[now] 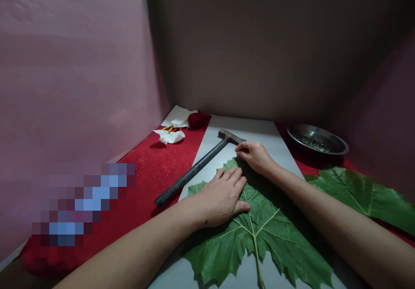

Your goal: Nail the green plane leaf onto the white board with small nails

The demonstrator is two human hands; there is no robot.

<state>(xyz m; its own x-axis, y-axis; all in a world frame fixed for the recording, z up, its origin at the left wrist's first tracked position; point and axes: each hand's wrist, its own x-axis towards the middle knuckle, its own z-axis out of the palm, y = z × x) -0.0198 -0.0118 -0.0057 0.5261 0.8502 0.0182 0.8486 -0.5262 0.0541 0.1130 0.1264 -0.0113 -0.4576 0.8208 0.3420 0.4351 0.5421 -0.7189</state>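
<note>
Laying out looked done: the leaf (267,239) lay spread on the white board (253,126) along the middle of the worktop (158,159), stem toward the near edge, under the left hand (227,198), which rested palm down, fingers extended, grasping nothing. The right hand (256,155) was pinched beside the leaf's far tip, though whether it gripped anything could not be told. The hammer (194,169) lay unheld, head toward the far edge, and a second leaf (363,194) lay near the right edge, so work seemed to remain.

A pink left wall (81,64) and purplish right wall (385,116) flank a shadowed back wall (253,51).
</note>
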